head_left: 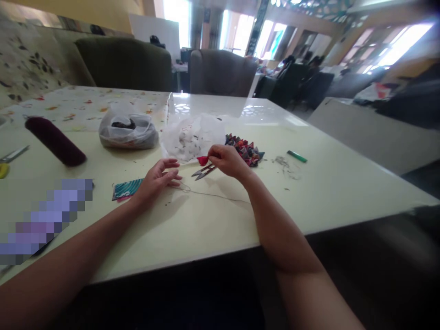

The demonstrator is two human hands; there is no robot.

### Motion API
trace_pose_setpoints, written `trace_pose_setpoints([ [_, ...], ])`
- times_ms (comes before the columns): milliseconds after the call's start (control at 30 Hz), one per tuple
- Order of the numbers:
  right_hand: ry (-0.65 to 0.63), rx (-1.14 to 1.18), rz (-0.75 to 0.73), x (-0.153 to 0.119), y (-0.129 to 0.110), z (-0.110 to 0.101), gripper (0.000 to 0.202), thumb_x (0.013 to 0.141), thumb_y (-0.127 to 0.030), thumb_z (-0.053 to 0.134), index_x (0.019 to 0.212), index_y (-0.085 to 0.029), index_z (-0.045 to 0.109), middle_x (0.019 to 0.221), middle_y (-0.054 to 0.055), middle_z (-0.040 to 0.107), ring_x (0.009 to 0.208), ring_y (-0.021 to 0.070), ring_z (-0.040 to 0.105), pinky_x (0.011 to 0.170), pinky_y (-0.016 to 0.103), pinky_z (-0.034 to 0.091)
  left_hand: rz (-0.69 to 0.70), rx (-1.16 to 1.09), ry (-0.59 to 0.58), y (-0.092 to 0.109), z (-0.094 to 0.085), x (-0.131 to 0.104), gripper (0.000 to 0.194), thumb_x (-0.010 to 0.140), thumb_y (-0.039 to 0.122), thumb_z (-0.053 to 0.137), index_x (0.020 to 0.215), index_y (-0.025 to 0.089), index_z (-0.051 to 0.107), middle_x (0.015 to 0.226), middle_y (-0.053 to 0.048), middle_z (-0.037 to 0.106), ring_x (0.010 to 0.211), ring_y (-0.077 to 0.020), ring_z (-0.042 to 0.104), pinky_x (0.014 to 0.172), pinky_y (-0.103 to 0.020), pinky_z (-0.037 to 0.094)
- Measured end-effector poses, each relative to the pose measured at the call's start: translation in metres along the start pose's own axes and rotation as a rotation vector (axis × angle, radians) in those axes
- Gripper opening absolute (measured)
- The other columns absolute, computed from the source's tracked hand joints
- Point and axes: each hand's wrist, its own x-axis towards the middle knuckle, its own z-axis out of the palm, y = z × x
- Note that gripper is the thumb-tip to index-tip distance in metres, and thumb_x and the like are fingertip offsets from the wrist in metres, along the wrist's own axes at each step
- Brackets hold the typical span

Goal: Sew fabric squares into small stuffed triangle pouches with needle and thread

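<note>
My right hand [227,159] pinches a small red folded fabric piece [202,160] between thumb and fingertips. Just under that hand is a pair of thread snips [203,173], blades pointing left. I cannot tell whether the palm grips their handle or they rest on the table. My left hand [161,178] is open, fingers spread and curving toward the snips. A thin thread [215,195] runs from near its fingers to the right across the table. Partly behind my left wrist lies teal patterned fabric [126,189]. Beyond my right hand sits a heap of pointed, multicoloured fabric pieces [245,149].
On the pale table [330,183] are a white plastic sheet [195,135], a filled plastic bag [128,133], a dark maroon pouch [55,141], yellow-handled scissors [13,156], a green stick-shaped object [297,156] and thread scraps [285,165]. A blurred-out item lies at left. Chairs stand behind.
</note>
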Motion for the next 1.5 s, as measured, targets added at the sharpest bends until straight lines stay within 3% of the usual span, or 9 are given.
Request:
trace_pose_setpoints([
  [200, -0.087, -0.028, 0.168, -0.024, 0.032, -0.040, 0.012, 0.080, -0.017, 0.052, 0.077, -0.016, 0.063, 0.070, 0.000, 0.058, 0.065, 0.0111, 0.049, 0.063, 0.024, 0.036, 0.039, 0.073, 0.015, 0.001, -0.002, 0.000, 0.041, 0.084, 0.042, 0.069, 0.117, 0.020, 0.060, 0.131, -0.009, 0.058, 0.094, -0.0196, 0.069, 0.078, -0.035, 0.060],
  [433, -0.003, -0.508, 0.357, -0.066, 0.035, -0.055, 0.019, 0.089, -0.015, 0.049, 0.084, -0.016, 0.068, 0.087, 0.007, 0.068, 0.076, 0.0160, 0.054, 0.069, 0.027, 0.036, 0.024, 0.055, -0.014, -0.002, 0.001, -0.002, 0.044, 0.080, 0.044, 0.071, 0.116, 0.020, 0.061, 0.122, -0.008, 0.062, 0.094, -0.0204, 0.070, 0.080, -0.036, 0.060],
  [600, 0.057, -0.538, 0.284, -0.085, 0.015, -0.046, 0.022, 0.095, -0.020, 0.049, 0.103, -0.019, 0.070, 0.100, 0.007, 0.068, 0.084, 0.0169, 0.059, 0.075, 0.027, 0.041, -0.005, 0.059, -0.003, -0.002, 0.001, -0.001, 0.047, 0.079, 0.045, 0.072, 0.116, 0.018, 0.063, 0.103, -0.007, 0.067, 0.093, -0.0216, 0.070, 0.082, -0.037, 0.060],
  [833, -0.116, -0.636, 0.219, -0.093, 0.009, -0.013, 0.030, 0.099, -0.018, 0.045, 0.118, -0.017, 0.068, 0.122, 0.014, 0.059, 0.103, 0.0195, 0.054, 0.089, 0.029, 0.042, 0.027, 0.075, 0.017, -0.005, -0.003, 0.001, 0.045, 0.079, 0.044, 0.072, 0.115, 0.018, 0.064, 0.103, -0.006, 0.067, 0.091, -0.0200, 0.069, 0.081, -0.034, 0.059],
  [967, -0.142, -0.716, 0.299, -0.088, 0.020, -0.017, 0.031, 0.097, -0.012, 0.044, 0.115, -0.013, 0.068, 0.123, 0.016, 0.057, 0.109, 0.0221, 0.051, 0.097, 0.033, 0.039, 0.026, 0.078, 0.016, -0.003, -0.002, 0.000, 0.046, 0.078, 0.044, 0.073, 0.113, 0.016, 0.064, 0.101, -0.006, 0.067, 0.090, -0.0210, 0.069, 0.081, -0.036, 0.059],
  [1100, -0.141, -0.718, 0.340, -0.082, 0.022, -0.026, 0.033, 0.096, -0.015, 0.048, 0.121, -0.016, 0.068, 0.124, 0.015, 0.059, 0.111, 0.0235, 0.053, 0.096, 0.034, 0.041, 0.020, 0.074, 0.015, -0.001, -0.003, -0.001, 0.046, 0.078, 0.046, 0.073, 0.112, 0.016, 0.065, 0.098, -0.007, 0.068, 0.092, -0.0221, 0.069, 0.082, -0.036, 0.059],
  [1200, -0.035, -0.662, 0.332, -0.087, 0.014, -0.036, 0.036, 0.095, -0.017, 0.049, 0.126, -0.018, 0.067, 0.122, 0.014, 0.061, 0.108, 0.0235, 0.057, 0.093, 0.034, 0.045, 0.026, 0.087, 0.005, -0.002, -0.003, 0.000, 0.045, 0.079, 0.046, 0.072, 0.112, 0.016, 0.066, 0.096, -0.006, 0.069, 0.092, -0.0219, 0.070, 0.082, -0.036, 0.059],
  [1367, 0.393, -0.351, 0.220, -0.106, -0.017, -0.064, 0.025, 0.094, -0.023, 0.054, 0.109, -0.016, 0.073, 0.105, 0.010, 0.068, 0.093, 0.0203, 0.064, 0.087, 0.036, 0.051, 0.079, 0.110, 0.025, -0.003, -0.004, 0.000, 0.040, 0.080, 0.042, 0.071, 0.110, 0.016, 0.067, 0.087, -0.005, 0.071, 0.087, -0.0218, 0.071, 0.083, -0.037, 0.059],
  [1500, 0.649, -0.024, 0.102, -0.122, -0.061, -0.090, 0.022, 0.094, -0.033, 0.058, 0.107, -0.021, 0.071, 0.094, 0.006, 0.071, 0.083, 0.0173, 0.066, 0.075, 0.035, 0.055, 0.247, 0.099, 0.143, 0.018, 0.001, -0.010, 0.030, 0.083, 0.036, 0.069, 0.106, 0.018, 0.069, 0.088, -0.004, 0.071, 0.084, -0.0195, 0.070, 0.085, -0.037, 0.059],
])
